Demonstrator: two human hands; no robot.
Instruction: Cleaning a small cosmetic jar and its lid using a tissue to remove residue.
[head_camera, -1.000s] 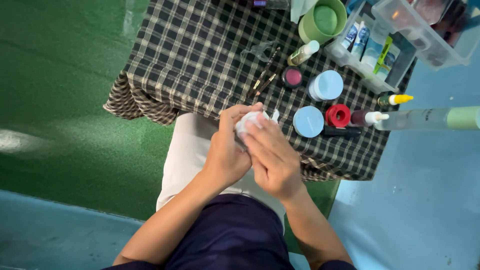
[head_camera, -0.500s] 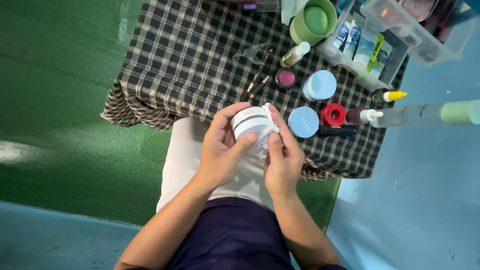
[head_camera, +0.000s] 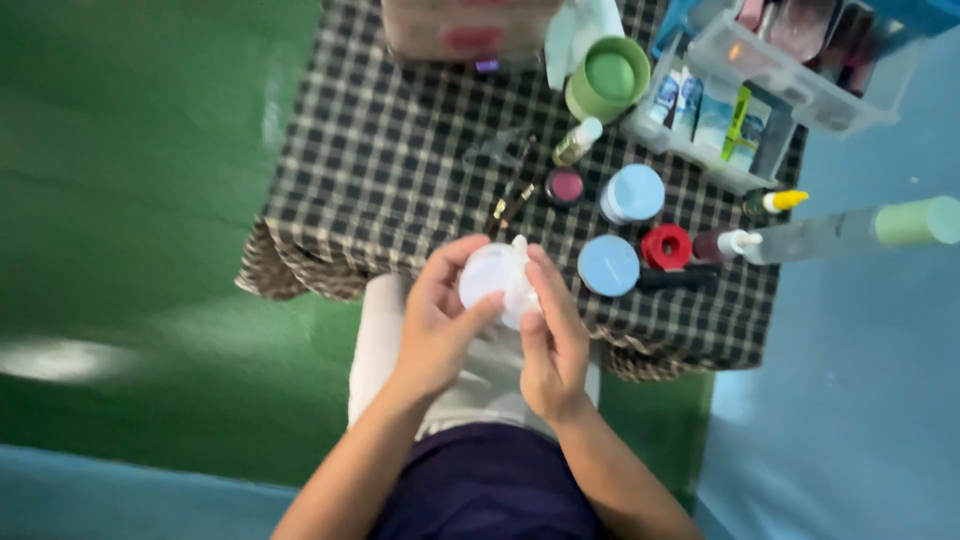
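1. Holding a small white jar (head_camera: 492, 283) between both hands, I have it raised over the near edge of the checked tablecloth (head_camera: 400, 170), just above my lap.
2. My left hand (head_camera: 436, 325) grips the jar from the left side, thumb pressed across its front and fingers wrapped behind.
3. My right hand (head_camera: 553, 345) grasps the jar's right side, fingertips pinching what looks like a scrap of white tissue (head_camera: 522, 262) against it; the picture is blurred there, so I cannot be sure of the scrap.
4. Just to the right of the jar, on the cloth, lies a light blue lid (head_camera: 608, 266), and beyond it stands a second blue-topped jar (head_camera: 633, 193).
5. A red round cap (head_camera: 666, 246) sits beside the blue lid, with a small dark bottle (head_camera: 728, 243) further right.
6. A little pink-filled pot (head_camera: 565, 186) and some thin brushes (head_camera: 512, 195) lie behind the jar.
7. A green tub (head_camera: 606, 78) and a clear plastic organiser (head_camera: 720, 110) stand at the far right of the table.
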